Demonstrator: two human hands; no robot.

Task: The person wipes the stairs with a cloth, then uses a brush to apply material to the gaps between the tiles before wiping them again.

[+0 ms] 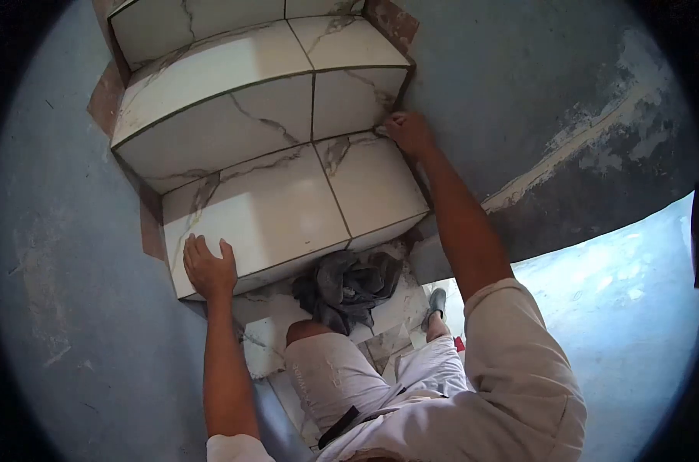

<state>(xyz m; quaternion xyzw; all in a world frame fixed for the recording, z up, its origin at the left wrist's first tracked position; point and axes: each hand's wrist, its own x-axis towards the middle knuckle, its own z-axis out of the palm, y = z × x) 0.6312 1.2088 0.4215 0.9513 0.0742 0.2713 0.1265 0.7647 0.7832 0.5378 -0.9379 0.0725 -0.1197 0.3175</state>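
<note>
From the middle of the lower tread (265,212), there is room to pass between the left hand (209,267) at 8 o'clock and right hand (408,132) at 2, with the riser (226,132) blocking 12, left wall (65,231) 9, right wall (519,100) 3, and dark crumpled bundle (342,285) 5.

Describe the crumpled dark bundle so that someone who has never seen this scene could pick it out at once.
Find the tiled staircase. Just below the step at the person's left hand, near the knee, lies the bundle. Dark and wrinkled, it stands out from the smooth, pale tiles.
</note>
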